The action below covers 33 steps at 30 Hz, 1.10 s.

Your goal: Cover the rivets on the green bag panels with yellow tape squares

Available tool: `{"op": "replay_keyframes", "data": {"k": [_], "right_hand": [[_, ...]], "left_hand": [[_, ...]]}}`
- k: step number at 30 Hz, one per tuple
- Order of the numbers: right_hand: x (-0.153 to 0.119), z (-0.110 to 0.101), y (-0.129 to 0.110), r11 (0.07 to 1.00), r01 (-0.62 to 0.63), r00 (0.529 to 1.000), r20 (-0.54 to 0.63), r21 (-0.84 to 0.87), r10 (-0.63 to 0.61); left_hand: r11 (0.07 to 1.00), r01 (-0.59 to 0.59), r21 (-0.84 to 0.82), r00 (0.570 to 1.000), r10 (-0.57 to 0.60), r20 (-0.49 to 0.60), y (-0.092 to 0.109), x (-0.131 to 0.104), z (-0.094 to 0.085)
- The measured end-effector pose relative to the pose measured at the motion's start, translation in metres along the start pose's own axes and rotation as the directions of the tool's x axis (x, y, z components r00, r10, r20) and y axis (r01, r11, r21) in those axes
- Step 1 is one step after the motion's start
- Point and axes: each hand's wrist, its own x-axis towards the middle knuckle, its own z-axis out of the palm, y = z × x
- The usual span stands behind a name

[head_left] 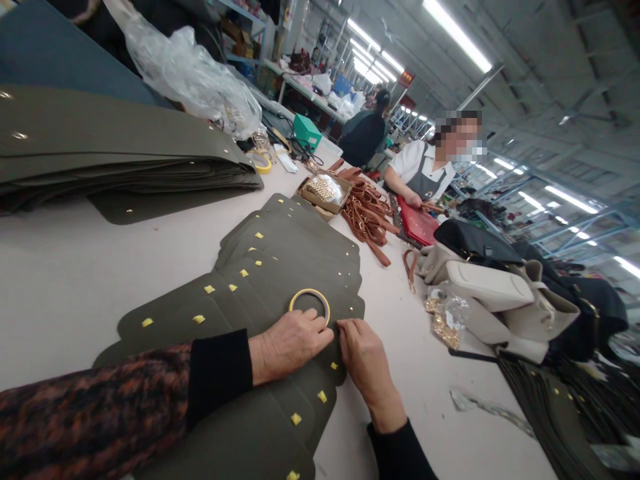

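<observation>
Dark olive panels (280,267) lie fanned out and overlapping on the pale table, with small yellow tape pieces (199,319) on several of them. My left hand (295,343) is closed around the lower edge of a yellow tape roll (311,291), above the panels. Just to its right, my right hand (365,353) is held with fingers pinched together at the panels' right edge. Whatever lies between those fingertips is too small to make out.
Stacked olive panels (125,143) and a plastic bag (195,73) occupy the left rear. Brown straps (370,210) and an open box (325,190) lie ahead. Bags (500,293) and a packet of gold hardware (447,320) are at right. A person (425,167) works across the table.
</observation>
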Motion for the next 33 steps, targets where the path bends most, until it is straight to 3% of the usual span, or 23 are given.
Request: {"op": "replay_keyframes", "data": {"k": [3,8,13,15,17,20,23,27,30,33], "right_hand": [[0.011,0.002,-0.001,0.985,-0.165,0.985,0.060,0.048,0.162],[0.015,-0.008,-0.005,0.892,-0.395,0.918,0.132,0.218,0.374],[-0.002,-0.026,-0.015,0.857,-0.392,0.902,0.322,0.336,0.287],[-0.008,-0.030,-0.019,0.826,-0.373,0.925,0.237,0.422,0.297],[-0.010,-0.030,-0.023,0.780,-0.330,0.933,0.060,0.531,0.354],[-0.007,-0.029,-0.030,0.768,-0.182,0.939,-0.124,0.614,0.321],[-0.001,-0.028,-0.035,0.837,-0.024,0.951,-0.245,0.547,0.188],[0.002,-0.023,-0.039,0.908,0.061,0.944,-0.320,0.415,0.083],[0.003,-0.012,-0.037,0.940,0.102,0.903,-0.427,0.325,0.050],[0.006,-0.002,-0.034,0.961,0.127,0.830,-0.557,0.245,0.032]], "left_hand": [[1.000,-0.007,-0.009,1.000,0.007,0.011,0.000,0.001,-0.002],[1.000,-0.013,-0.025,0.999,0.012,-0.036,-0.006,0.001,-0.014],[0.989,-0.015,-0.144,0.978,-0.016,-0.208,-0.018,-0.001,-0.024],[0.979,-0.052,-0.197,0.963,-0.003,-0.270,-0.019,-0.002,-0.024],[0.967,-0.078,-0.242,0.952,0.001,-0.306,-0.019,-0.001,-0.022],[0.958,-0.093,-0.273,0.948,0.002,-0.317,-0.016,0.000,-0.018],[0.954,-0.098,-0.282,0.951,0.006,-0.310,-0.014,0.000,-0.015],[0.947,-0.081,-0.310,0.957,-0.013,-0.288,-0.012,0.000,-0.015],[0.932,-0.060,-0.359,0.970,-0.031,-0.242,-0.011,0.002,-0.016],[0.923,-0.007,-0.384,0.990,-0.048,-0.134,-0.010,0.006,-0.017]]}}
